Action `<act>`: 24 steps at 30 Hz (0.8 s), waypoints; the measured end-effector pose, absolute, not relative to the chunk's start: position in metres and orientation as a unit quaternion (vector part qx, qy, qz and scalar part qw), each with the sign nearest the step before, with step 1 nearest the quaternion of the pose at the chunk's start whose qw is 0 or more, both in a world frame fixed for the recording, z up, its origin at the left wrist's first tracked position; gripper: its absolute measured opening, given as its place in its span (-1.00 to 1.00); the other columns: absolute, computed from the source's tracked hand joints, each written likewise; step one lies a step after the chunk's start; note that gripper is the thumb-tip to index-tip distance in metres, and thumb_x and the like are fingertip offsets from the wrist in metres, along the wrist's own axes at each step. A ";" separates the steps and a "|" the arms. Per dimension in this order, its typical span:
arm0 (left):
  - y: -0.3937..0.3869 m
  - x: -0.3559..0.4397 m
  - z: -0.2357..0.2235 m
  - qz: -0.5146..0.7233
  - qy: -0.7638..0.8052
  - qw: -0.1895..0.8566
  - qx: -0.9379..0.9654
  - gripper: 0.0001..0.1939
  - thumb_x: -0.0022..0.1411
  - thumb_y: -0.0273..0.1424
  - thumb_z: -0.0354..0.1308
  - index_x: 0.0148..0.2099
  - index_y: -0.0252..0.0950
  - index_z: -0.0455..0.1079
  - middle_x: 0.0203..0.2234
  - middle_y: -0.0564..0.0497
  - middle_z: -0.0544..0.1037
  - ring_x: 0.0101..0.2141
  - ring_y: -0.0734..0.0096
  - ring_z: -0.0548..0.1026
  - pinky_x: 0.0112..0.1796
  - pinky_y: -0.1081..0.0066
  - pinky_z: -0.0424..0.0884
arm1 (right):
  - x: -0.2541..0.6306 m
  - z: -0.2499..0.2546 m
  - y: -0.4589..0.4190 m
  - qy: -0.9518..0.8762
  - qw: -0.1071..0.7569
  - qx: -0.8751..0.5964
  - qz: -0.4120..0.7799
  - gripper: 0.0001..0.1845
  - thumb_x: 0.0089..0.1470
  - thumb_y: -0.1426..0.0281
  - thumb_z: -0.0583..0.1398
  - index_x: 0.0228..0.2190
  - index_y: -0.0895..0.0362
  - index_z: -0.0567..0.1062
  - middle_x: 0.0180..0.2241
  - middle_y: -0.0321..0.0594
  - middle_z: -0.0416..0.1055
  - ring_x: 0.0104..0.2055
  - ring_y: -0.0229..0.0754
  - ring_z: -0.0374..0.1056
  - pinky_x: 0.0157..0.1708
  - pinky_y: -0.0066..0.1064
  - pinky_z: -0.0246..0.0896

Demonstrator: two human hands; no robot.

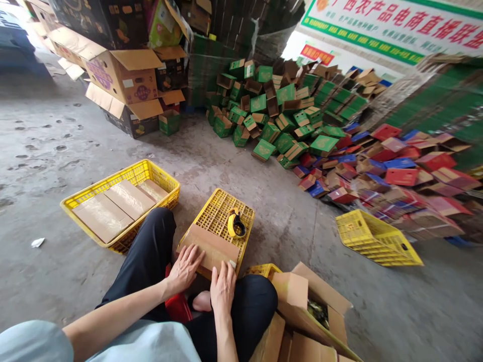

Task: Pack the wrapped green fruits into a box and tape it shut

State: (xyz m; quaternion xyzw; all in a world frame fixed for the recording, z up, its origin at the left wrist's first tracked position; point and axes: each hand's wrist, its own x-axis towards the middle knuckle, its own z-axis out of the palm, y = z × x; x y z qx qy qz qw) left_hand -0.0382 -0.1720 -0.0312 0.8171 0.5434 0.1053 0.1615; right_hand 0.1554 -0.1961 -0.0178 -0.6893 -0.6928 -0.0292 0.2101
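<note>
A flat brown cardboard box (218,243) lies on an upturned yellow crate (211,208) in front of my knees. My left hand (184,269) rests on the box's left part, its fingers stretched out over the cardboard. On the right end of the box lie the extended fingers of my right hand (223,286), close to a small whitish patch at the corner. Just beyond the box, a yellow and black tape dispenser (236,224) sits on the crate, apart from both hands.
At my left stands a yellow crate (160,173) with several taped boxes (105,213). Open cartons (294,296) are by my right knee. Another yellow crate (373,241) lies tipped at right. Green boxes (264,146) and red and blue boxes (400,176) lie heaped beyond.
</note>
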 end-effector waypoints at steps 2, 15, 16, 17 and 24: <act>-0.168 -0.030 -0.033 0.110 0.527 0.165 0.826 -0.06 0.19 -0.39 0.23 0.55 -0.20 -0.03 0.48 -0.29 0.05 0.46 -0.19 -0.05 0.37 -0.23 -0.10 | 0.154 -0.016 -0.188 -0.716 0.219 -0.662 -0.024 -0.33 0.46 0.06 -0.09 0.15 0.33 0.50 0.16 0.24 0.43 0.22 0.18 0.32 0.20 -0.03 0.26; -0.135 0.002 -0.024 0.119 0.490 0.197 0.841 -0.13 0.25 -0.18 0.30 0.52 -0.08 0.08 0.39 -0.29 0.21 0.34 -0.24 0.15 0.34 -0.31 -0.18 | 0.169 -0.020 -0.169 -0.735 0.180 -0.653 -0.034 -0.39 0.48 0.12 -0.11 0.26 0.20 0.43 0.20 0.13 0.45 0.19 0.12 0.33 0.17 -0.05 0.23; -0.134 0.002 -0.023 0.114 0.491 0.197 0.841 -0.12 0.25 -0.16 0.30 0.53 -0.05 0.06 0.39 -0.28 0.21 0.33 -0.25 0.14 0.34 -0.34 -0.21 | 0.169 -0.019 -0.168 -0.735 0.174 -0.655 -0.032 -0.38 0.48 0.12 -0.12 0.26 0.19 0.43 0.20 0.13 0.45 0.19 0.12 0.34 0.15 -0.05 0.23; -0.133 0.003 -0.022 0.109 0.492 0.196 0.841 -0.10 0.26 -0.14 0.30 0.54 -0.03 0.03 0.38 -0.27 0.22 0.33 -0.26 0.14 0.33 -0.37 -0.24 | 0.170 -0.019 -0.168 -0.736 0.168 -0.655 -0.030 -0.38 0.48 0.12 -0.12 0.27 0.19 0.43 0.21 0.13 0.44 0.19 0.12 0.33 0.14 -0.06 0.24; -0.134 0.003 -0.021 0.101 0.485 0.187 0.849 -0.04 0.25 -0.01 0.32 0.55 -0.02 -0.02 0.38 -0.29 0.21 0.33 -0.31 0.13 0.31 -0.44 -0.29 | 0.181 -0.010 -0.169 -0.768 0.120 -0.629 -0.018 -0.37 0.47 0.09 -0.10 0.35 0.12 0.35 0.30 0.03 0.38 0.23 0.10 0.30 0.15 -0.09 0.23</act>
